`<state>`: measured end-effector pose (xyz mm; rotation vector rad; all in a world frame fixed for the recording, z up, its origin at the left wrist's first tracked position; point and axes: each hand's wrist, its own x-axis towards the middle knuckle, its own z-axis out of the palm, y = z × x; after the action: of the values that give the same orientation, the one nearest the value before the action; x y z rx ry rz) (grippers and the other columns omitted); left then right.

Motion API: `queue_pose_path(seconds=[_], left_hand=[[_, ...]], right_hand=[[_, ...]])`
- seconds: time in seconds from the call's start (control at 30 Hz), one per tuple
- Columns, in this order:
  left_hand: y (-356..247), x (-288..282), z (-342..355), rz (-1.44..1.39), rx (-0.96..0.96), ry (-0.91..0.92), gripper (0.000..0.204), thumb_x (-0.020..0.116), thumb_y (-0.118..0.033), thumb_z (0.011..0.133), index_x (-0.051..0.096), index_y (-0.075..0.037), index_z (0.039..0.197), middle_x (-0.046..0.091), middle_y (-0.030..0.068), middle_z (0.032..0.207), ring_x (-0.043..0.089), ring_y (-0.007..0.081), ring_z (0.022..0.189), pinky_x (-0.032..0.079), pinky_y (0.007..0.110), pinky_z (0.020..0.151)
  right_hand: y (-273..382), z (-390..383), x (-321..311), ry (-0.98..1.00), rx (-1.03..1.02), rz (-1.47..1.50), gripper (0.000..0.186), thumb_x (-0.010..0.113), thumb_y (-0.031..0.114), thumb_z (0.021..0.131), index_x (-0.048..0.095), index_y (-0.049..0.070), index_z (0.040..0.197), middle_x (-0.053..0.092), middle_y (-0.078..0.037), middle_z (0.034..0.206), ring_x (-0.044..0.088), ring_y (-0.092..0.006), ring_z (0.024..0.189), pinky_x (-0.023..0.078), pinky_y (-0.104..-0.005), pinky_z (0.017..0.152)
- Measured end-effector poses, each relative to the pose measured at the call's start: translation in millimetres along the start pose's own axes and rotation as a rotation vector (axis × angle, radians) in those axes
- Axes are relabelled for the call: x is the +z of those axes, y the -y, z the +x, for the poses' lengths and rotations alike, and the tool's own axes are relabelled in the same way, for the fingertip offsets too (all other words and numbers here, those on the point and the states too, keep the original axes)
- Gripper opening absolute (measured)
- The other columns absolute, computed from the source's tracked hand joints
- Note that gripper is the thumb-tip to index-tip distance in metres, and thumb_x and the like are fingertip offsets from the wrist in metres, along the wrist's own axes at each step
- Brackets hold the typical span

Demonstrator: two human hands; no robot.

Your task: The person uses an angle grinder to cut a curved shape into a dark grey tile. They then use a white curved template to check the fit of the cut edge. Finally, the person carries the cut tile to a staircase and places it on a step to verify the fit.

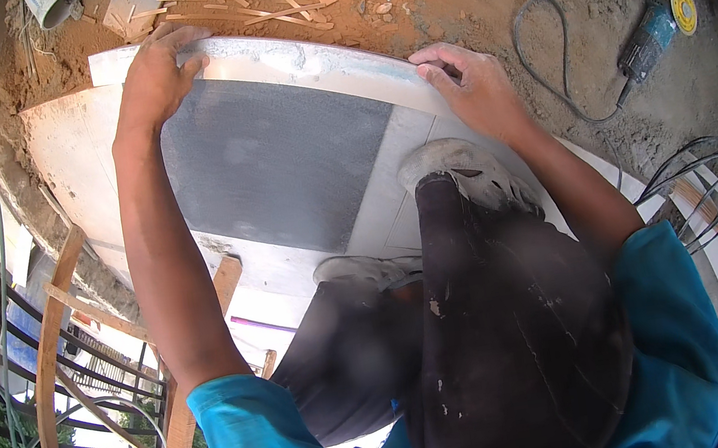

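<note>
A long pale stone strip [301, 61] lies along the far edge of the light tiled floor [393, 210], beside a dark grey square tile [278, 158]. My left hand [156, 74] grips the strip's left end, fingers curled over its far edge. My right hand [467, 83] presses down on the strip's right part, fingers over its edge. My dusty shoes [461, 170] stand on the pale tiles just behind the strip, with dark trousers below.
Sandy ground with wood splinters [257, 3] lies beyond the strip. An angle grinder [652, 36] with its cable rests at the right, near looped wires [707, 178]. A wooden frame [59, 354] and railings drop away at the left edge.
</note>
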<state>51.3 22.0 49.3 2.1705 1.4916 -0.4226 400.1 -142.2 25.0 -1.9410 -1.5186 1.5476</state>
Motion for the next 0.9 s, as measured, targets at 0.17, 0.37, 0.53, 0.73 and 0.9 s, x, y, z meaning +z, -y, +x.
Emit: queue_pose_path(seconds=[0.17,0.37,0.53,0.73,0.9], left_hand=[[-1,0,2,-0.017,0.052,0.029,0.033,0.071,-0.014,0.086,0.069,-0.014,0.12,0.063,0.0084,0.128,0.063,0.0297,0.113,0.051,0.04,0.097],[-8,0,-1,0.028,0.081,-0.021,0.036,0.07,-0.013,0.086,0.068,-0.014,0.121,0.065,0.0096,0.127,0.063,0.0313,0.113,0.051,0.04,0.096],[-5,4,-1,0.047,0.091,-0.04,0.04,0.07,-0.012,0.086,0.065,-0.016,0.125,0.065,0.0097,0.125,0.064,0.0315,0.112,0.051,0.04,0.096],[4,18,-7,0.167,0.143,-0.209,0.054,0.07,-0.014,0.087,0.054,-0.019,0.138,0.064,0.0101,0.127,0.058,0.0313,0.121,0.045,0.043,0.105],[-21,5,-24,0.187,0.056,-0.431,0.07,0.073,-0.015,0.085,0.042,-0.016,0.147,0.054,0.0165,0.134,0.051,0.0351,0.125,0.04,0.047,0.109]], right_hand=[[-6,-2,-4,0.026,-0.034,-0.064,0.037,0.064,0.033,0.091,0.063,0.014,0.123,0.071,-0.013,0.104,0.067,-0.0287,0.102,0.051,-0.0426,0.088],[-17,-19,2,-0.027,-0.217,-0.272,0.067,0.075,0.041,0.082,0.044,0.016,0.135,0.066,-0.013,0.113,0.064,-0.0342,0.107,0.051,-0.0472,0.089],[-20,-18,7,-0.055,-0.257,-0.293,0.068,0.076,0.042,0.081,0.042,0.015,0.133,0.066,-0.016,0.114,0.063,-0.0375,0.11,0.05,-0.0493,0.091],[-16,-14,10,0.001,-0.222,-0.261,0.064,0.076,0.038,0.081,0.043,0.014,0.129,0.066,-0.016,0.114,0.064,-0.0373,0.109,0.05,-0.0496,0.091],[-7,-14,8,0.017,-0.169,-0.163,0.057,0.074,0.031,0.076,0.046,0.014,0.122,0.066,-0.016,0.111,0.066,-0.0354,0.102,0.05,-0.0503,0.084]])
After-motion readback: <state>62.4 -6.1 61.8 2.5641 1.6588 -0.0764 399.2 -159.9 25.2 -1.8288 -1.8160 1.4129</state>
